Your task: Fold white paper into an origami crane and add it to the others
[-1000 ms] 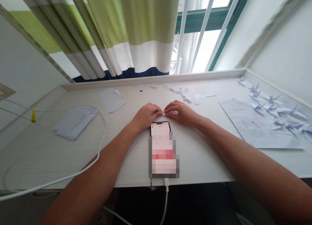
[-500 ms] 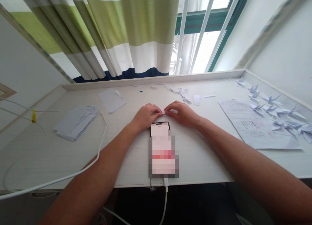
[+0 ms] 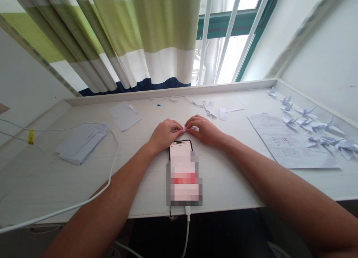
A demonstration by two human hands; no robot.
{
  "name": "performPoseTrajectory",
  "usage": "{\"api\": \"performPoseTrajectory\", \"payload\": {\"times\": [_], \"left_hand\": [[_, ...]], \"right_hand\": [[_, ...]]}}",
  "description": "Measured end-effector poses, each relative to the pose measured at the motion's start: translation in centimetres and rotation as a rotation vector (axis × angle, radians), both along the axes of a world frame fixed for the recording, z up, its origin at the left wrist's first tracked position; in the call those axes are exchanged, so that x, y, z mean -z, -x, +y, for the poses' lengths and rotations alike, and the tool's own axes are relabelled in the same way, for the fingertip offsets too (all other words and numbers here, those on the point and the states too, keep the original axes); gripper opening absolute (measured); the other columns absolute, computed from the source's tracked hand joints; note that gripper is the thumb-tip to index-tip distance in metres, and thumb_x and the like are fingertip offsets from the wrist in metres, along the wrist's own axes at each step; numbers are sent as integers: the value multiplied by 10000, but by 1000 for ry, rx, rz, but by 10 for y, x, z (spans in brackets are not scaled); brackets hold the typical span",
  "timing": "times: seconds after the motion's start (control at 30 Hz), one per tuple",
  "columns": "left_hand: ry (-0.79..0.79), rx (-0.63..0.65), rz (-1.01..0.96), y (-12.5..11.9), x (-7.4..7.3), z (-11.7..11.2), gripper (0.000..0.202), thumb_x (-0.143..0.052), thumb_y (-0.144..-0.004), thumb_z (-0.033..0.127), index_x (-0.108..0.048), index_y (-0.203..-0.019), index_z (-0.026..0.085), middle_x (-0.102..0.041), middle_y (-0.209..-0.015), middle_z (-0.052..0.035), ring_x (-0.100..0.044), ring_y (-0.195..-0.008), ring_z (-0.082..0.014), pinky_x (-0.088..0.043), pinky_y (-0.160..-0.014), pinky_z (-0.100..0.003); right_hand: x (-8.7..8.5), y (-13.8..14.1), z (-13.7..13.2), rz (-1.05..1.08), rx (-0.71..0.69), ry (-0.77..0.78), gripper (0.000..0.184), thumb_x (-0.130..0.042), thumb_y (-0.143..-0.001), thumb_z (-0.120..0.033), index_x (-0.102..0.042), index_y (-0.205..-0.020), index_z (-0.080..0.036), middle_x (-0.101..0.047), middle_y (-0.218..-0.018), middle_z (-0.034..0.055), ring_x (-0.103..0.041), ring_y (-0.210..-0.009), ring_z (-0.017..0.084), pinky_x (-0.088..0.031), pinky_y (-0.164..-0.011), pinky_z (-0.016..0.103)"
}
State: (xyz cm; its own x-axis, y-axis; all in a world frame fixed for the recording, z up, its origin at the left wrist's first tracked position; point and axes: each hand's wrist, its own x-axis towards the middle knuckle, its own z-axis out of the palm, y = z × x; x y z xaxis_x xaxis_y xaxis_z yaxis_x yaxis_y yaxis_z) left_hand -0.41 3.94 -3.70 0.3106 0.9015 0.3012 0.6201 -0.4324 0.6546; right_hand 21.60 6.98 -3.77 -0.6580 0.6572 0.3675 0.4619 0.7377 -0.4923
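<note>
My left hand [image 3: 163, 133] and my right hand [image 3: 204, 129] meet at the middle of the white desk [image 3: 223, 176], just beyond a phone [image 3: 183, 172] that lies screen-up. Both hands have their fingers curled and pinch a small folded white paper piece [image 3: 190, 128] between them, pressing it on the desk. Most of the paper is hidden under the fingers.
A stack of white paper squares [image 3: 79, 144] lies at the left, another sheet [image 3: 124, 116] behind it. A printed sheet [image 3: 288, 140] and several folded paper cranes [image 3: 316, 129] lie at the right. Paper scraps [image 3: 209, 109] lie near the window sill. A white cable [image 3: 92, 198] loops across the left.
My hands stay on the paper with only small finger shifts. The whole view has slid slightly left and down as my head turned.
</note>
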Motion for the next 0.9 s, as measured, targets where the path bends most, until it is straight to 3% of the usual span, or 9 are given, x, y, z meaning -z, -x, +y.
{"api": "performPoseTrajectory", "payload": {"times": [0.3,0.63,0.9], "left_hand": [[56,-16,-30,0,3,3,167,-692,-895,314,-817,-812,242,-823,-1020,-43,-696,-1038,-257,-526,-965,-412],[134,-64,-106,-4,2,4,128,-728,-826,292,-781,-733,222,-822,-984,-57,-702,-976,-249,-525,-896,-385],[171,-83,-146,-6,3,4,140,-720,-826,292,-782,-735,206,-822,-967,-68,-723,-903,-233,-535,-818,-348]], "right_hand": [[3,3,1,30,75,60,154,-664,-970,-204,-733,-832,-198,-728,-1164,121,-624,-1162,289,-520,-1023,484],[2,5,5,123,165,222,100,-750,-875,-175,-759,-777,-190,-745,-1084,96,-689,-1020,241,-519,-1003,424],[-1,4,5,129,158,232,109,-722,-872,-167,-756,-771,-192,-751,-1085,98,-701,-1025,246,-524,-1010,433]]}}
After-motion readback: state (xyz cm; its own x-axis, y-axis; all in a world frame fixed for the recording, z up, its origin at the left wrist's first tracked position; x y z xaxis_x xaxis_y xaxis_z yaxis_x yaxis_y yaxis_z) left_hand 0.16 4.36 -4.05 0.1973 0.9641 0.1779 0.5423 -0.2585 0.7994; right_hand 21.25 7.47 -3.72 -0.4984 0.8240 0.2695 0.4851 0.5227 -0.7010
